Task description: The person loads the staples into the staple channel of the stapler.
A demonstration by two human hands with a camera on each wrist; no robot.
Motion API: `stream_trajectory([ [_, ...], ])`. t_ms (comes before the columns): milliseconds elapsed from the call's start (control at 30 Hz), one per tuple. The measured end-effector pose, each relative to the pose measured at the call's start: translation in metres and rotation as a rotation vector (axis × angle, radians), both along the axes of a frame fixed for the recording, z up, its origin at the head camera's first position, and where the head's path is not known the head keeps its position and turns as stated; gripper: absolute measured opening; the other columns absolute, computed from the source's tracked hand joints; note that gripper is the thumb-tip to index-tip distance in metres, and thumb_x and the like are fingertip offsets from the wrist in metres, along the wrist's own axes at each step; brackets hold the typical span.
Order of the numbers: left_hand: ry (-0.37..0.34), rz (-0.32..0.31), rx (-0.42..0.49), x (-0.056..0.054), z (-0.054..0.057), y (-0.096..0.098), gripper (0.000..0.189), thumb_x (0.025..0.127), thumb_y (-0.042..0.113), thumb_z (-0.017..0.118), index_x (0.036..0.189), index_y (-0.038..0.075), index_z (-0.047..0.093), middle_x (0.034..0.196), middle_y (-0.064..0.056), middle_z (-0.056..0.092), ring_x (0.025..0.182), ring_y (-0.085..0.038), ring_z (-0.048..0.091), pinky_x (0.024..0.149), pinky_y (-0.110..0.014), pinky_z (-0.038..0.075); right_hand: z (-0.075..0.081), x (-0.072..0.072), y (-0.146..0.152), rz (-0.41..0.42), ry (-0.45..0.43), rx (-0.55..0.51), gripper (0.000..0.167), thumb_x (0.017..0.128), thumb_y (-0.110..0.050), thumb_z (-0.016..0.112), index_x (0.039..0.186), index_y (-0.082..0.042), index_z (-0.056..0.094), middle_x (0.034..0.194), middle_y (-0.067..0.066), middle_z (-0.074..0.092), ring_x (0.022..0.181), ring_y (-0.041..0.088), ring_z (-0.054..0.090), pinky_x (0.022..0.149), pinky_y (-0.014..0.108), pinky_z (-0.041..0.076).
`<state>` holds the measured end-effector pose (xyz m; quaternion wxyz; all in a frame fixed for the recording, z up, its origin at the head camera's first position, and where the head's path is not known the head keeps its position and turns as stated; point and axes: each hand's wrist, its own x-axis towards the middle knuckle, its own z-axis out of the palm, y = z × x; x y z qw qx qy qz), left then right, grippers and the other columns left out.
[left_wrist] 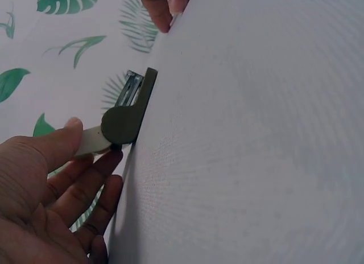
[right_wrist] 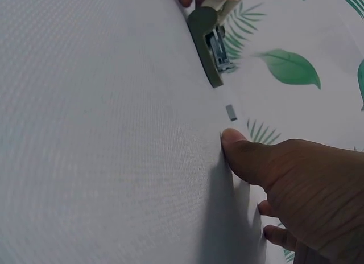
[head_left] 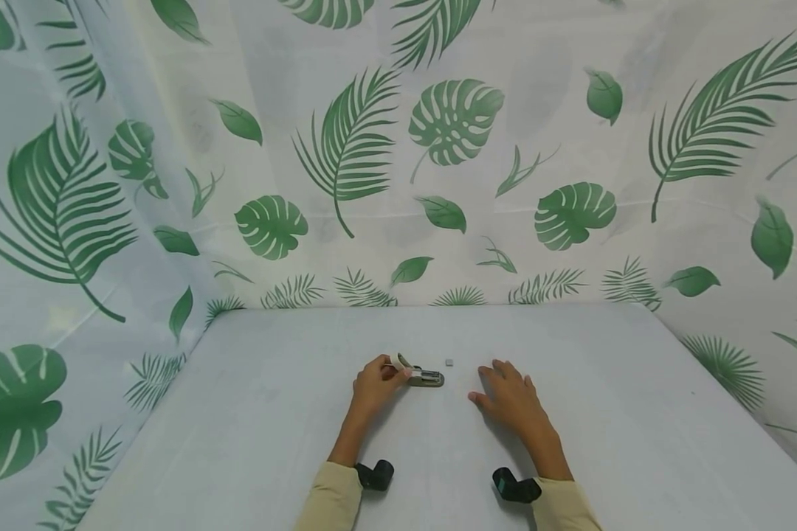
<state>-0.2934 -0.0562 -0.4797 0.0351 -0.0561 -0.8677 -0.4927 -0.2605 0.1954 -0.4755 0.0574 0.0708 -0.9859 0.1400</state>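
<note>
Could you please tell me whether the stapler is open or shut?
Open: the stapler has its pale top swung back from the dark base, leaving its metal tray exposed.

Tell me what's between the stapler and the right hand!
A small grey piece lies on the table between the stapler and the right hand; the head and right wrist views show it.

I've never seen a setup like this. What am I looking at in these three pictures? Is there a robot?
No robot, just a person's two bare hands. The wide picture comes from a head-worn camera; the close ones come from a black camera on each wrist. The left hand holds the pale upper part of an open stapler, which rests on the white table. A small grey piece, perhaps staples, lies nearby. The right hand is near that piece, holding nothing.
</note>
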Motion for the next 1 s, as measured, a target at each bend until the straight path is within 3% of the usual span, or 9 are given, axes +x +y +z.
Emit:
stream_trajectory([
  [300,-0.009,-0.039,-0.016,-0.001,0.002,-0.001,0.030,0.089,0.031,0.071,0.106,0.007,0.066,0.100,-0.009,0.075,0.097,-0.026,0.067,0.097,-0.065,0.032,0.003,-0.005,0.000,0.013,0.015,-0.040,0.054,0.088,-0.031,0.072,0.128,0.003,0.058,0.139,0.031,0.049,0.132,0.050,0.042,0.103,0.068,0.032],
  [467,0.000,-0.031,-0.023,-0.001,0.000,0.000,0.027,0.087,0.028,0.074,0.104,0.008,0.067,0.097,-0.008,0.075,0.090,-0.022,0.067,0.095,-0.063,0.031,0.001,-0.018,-0.006,0.036,0.006,-0.178,0.047,0.089,-0.024,0.071,0.126,0.003,0.060,0.137,0.031,0.051,0.130,0.048,0.046,0.105,0.061,0.037],
  [700,0.026,-0.014,-0.062,-0.004,-0.006,-0.001,0.028,0.086,0.029,0.075,0.104,0.009,0.068,0.094,-0.005,0.075,0.086,-0.019,0.065,0.091,-0.059,0.034,-0.007,-0.042,-0.020,0.041,0.015,-0.392,0.034,0.089,-0.013,0.070,0.120,0.000,0.064,0.140,0.028,0.051,0.136,0.045,0.041,0.111,0.058,0.031],
  [1000,0.047,-0.014,-0.063,-0.004,-0.006,0.000,0.026,0.084,0.028,0.076,0.101,0.010,0.068,0.093,-0.006,0.074,0.085,-0.019,0.065,0.081,-0.047,0.033,-0.023,-0.061,-0.029,-0.035,0.097,-0.351,0.022,0.085,-0.019,0.075,0.105,-0.010,0.072,0.139,0.020,0.056,0.135,0.040,0.045,0.107,0.058,0.036],
])
